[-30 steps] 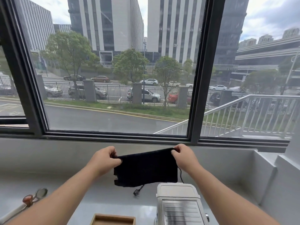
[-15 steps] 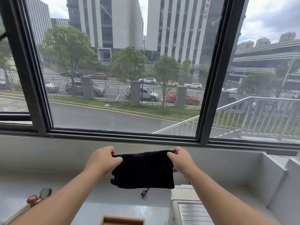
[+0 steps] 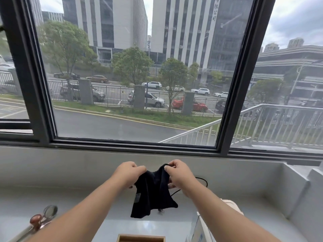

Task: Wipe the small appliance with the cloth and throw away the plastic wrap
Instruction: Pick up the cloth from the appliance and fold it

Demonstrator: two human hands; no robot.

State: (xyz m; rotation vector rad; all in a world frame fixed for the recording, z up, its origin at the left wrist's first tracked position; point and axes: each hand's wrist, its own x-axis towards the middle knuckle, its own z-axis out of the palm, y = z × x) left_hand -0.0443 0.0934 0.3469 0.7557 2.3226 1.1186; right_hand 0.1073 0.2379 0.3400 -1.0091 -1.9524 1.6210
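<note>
Above counter (image 3: 52, 194), cloth (image 3: 153, 194) between fingers (image 3: 138, 169)

Legible text: one item only.
Vertical sign (image 3: 213, 12) on the grey tower (image 3: 227, 41) outdoors, pale Chinese characters. The lower two read 公司; those above are too blurred to confirm.
Grey tag (image 3: 137, 198) on the black cloth (image 3: 153, 193): print unreadable.
Blue mark (image 3: 200, 237) on the white appliance (image 3: 197, 227): unreadable.
</note>
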